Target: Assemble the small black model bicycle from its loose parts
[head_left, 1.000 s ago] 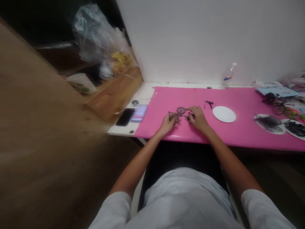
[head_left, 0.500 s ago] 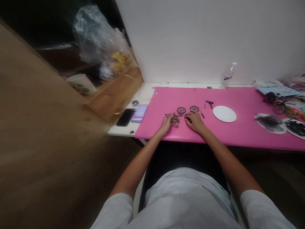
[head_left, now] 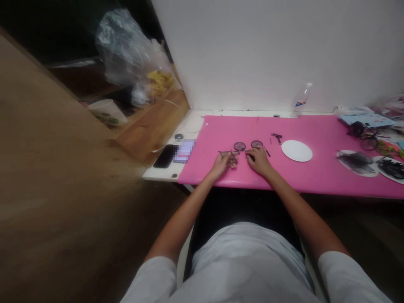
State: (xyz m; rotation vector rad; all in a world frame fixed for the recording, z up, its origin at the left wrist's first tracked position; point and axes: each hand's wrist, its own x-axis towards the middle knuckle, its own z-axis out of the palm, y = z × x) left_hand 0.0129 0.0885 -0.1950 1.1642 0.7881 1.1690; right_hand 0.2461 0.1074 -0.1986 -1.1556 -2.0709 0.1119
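My left hand (head_left: pixel 221 166) is closed on a small dark toy bicycle frame (head_left: pixel 234 157), whose thin bars stick out past the fingers. To its right my right hand (head_left: pixel 260 162) has its fingers bent close to the mat, thumb and fingertips together; what they pinch, if anything, is too small to make out. Behind the hands lie two small dark spoked wheels, a left wheel (head_left: pixel 239 146) and a right wheel (head_left: pixel 256 144), the second partly covered by my right hand. A thin dark rod (head_left: pixel 268 153) lies just right of that hand.
On the pink mat (head_left: pixel 315 179), a dark gun-shaped part (head_left: pixel 277 136) lies behind a white plate (head_left: pixel 296 150). Farther right are plates of black parts (head_left: pixel 391 167) and an assembled toy bicycle (head_left: pixel 370 141). Phones (head_left: pixel 165 156) lie at left; a clear bottle (head_left: pixel 303 100) stands at the back.
The hands keep nearly the same place, with only a slight shift of the fingers and the bicycle frame. The view has moved a little.
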